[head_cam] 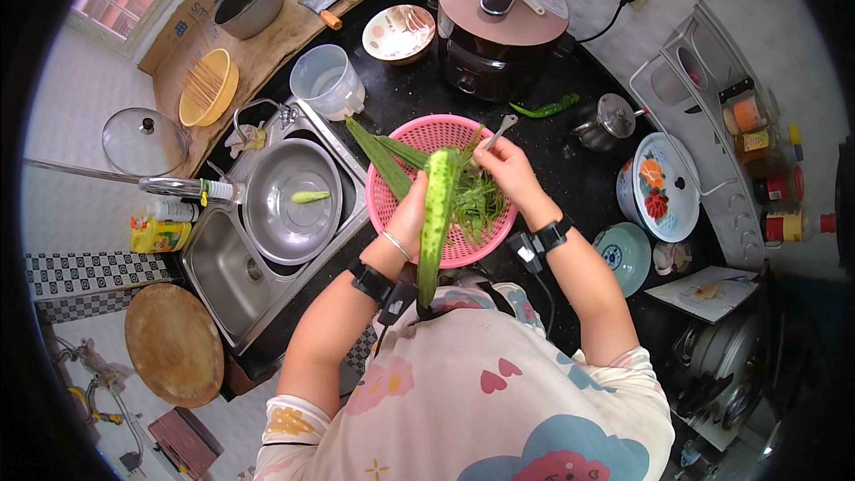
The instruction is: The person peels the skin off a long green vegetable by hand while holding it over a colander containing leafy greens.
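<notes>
My left hand (407, 220) grips a long green gourd (439, 204) above a pink plastic colander (379, 195). The gourd's upper part is pale and mottled; its lower end keeps dark green skin. In my right hand (511, 167) is a slim metal utensil with a grey handle (499, 132); its working end is hidden by my fingers and the peelings. Green peel strips (482, 208) lie in the colander below that hand. Two unpeeled, ridged gourds (382, 159) lean over its left rim.
Left of the colander, a metal basin (291, 247) with a small pale green piece (310, 196) sits in the sink. A clear plastic jug (326, 80), a bowl (391, 33) and an electric cooker (494, 60) stand behind. To the right are green chillies (548, 107) and a lidded enamel pot (661, 180).
</notes>
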`<state>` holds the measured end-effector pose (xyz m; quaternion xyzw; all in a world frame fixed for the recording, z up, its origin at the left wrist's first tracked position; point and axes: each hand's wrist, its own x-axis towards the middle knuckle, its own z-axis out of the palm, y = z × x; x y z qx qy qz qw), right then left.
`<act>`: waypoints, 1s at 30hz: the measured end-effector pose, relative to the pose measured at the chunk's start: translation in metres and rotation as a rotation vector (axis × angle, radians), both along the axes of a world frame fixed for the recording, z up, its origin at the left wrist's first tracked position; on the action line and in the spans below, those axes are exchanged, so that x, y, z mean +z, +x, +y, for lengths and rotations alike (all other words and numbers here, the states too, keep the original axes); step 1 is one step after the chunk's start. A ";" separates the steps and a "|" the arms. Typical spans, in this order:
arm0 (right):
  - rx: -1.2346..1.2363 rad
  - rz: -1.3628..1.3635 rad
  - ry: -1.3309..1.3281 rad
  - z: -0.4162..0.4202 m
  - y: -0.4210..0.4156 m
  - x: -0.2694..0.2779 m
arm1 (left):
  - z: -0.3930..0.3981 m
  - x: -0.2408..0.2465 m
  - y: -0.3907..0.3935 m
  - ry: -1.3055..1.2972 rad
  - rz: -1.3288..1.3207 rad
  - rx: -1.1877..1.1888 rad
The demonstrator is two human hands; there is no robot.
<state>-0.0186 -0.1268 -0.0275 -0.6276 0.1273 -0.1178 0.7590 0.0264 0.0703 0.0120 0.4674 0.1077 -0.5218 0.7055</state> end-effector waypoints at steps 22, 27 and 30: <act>0.158 0.077 -0.075 0.062 -0.034 0.054 | -0.014 -0.003 -0.003 -0.058 0.104 0.087; 0.123 0.036 0.036 0.036 -0.012 0.039 | -0.010 -0.004 -0.011 0.017 -0.037 -0.002; 0.006 0.043 0.090 0.028 0.003 0.030 | -0.005 -0.006 -0.007 -0.034 -0.064 -0.022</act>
